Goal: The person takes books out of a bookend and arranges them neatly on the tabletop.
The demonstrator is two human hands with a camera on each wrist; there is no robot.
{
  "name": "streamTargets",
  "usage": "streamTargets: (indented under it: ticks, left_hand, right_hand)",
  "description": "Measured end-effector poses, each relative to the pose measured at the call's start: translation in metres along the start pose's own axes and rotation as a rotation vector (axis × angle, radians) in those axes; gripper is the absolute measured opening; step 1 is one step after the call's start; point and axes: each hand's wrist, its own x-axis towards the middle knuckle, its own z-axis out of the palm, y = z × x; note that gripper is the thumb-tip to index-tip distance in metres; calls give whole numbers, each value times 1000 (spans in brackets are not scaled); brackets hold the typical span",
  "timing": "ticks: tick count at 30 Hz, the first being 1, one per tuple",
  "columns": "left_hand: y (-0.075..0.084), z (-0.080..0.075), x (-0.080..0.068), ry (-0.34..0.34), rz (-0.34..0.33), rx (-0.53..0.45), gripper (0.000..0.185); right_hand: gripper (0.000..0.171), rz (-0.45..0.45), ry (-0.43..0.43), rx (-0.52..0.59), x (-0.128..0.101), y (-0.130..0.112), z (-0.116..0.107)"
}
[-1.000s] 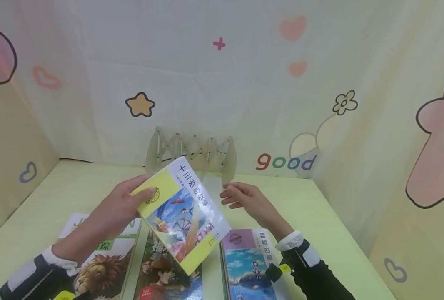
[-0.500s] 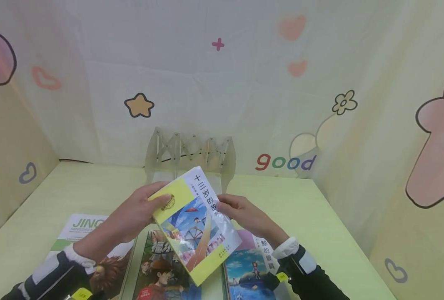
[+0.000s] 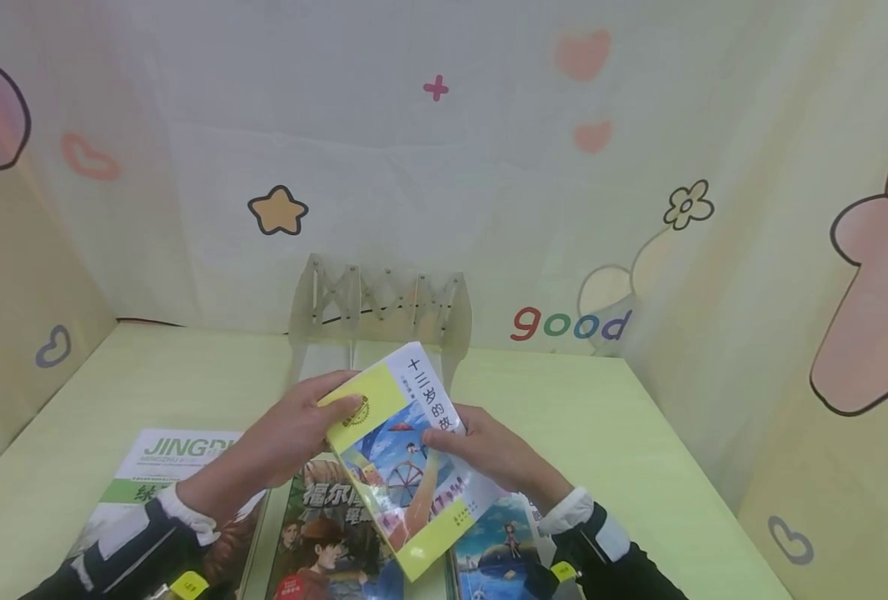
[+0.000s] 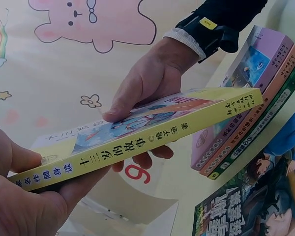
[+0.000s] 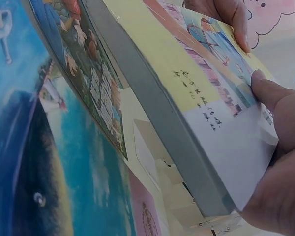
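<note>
A yellow and white paperback book (image 3: 395, 467) with a blue picture on its cover is tilted in the air above the table. My left hand (image 3: 294, 433) grips its upper left edge, thumb on the cover and fingers underneath. On the opposite side my right hand (image 3: 500, 450) holds it the same way, its thumb across the picture. The yellow spine (image 4: 137, 150) faces the left wrist view, and the grey page edges (image 5: 172, 132) show in the right wrist view. Beneath it lies a comic-style book (image 3: 324, 533), partly covered.
A stack of books (image 4: 250, 98) with a blue and purple cover lies at right. A white and green book (image 3: 159, 467) lies at left, partly behind my left forearm. An expandable metal bookend rack (image 3: 380, 308) stands at the table's back, before the curtain (image 3: 384, 167).
My right hand has come in from the right and taken hold of the book. The left hand has carried the book right and slightly down.
</note>
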Motion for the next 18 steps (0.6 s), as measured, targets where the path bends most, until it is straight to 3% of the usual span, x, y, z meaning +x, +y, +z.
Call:
streamTargets:
  ticks: [8,18]
  left_hand:
    - [-7,-1,5,-19,-30,-80,52]
    - [-9,0,7,1,-88,-62,54]
  right_hand:
    - [48,-4,1,29,-1,6,2]
    - [51,2,8,81,-10,10,5]
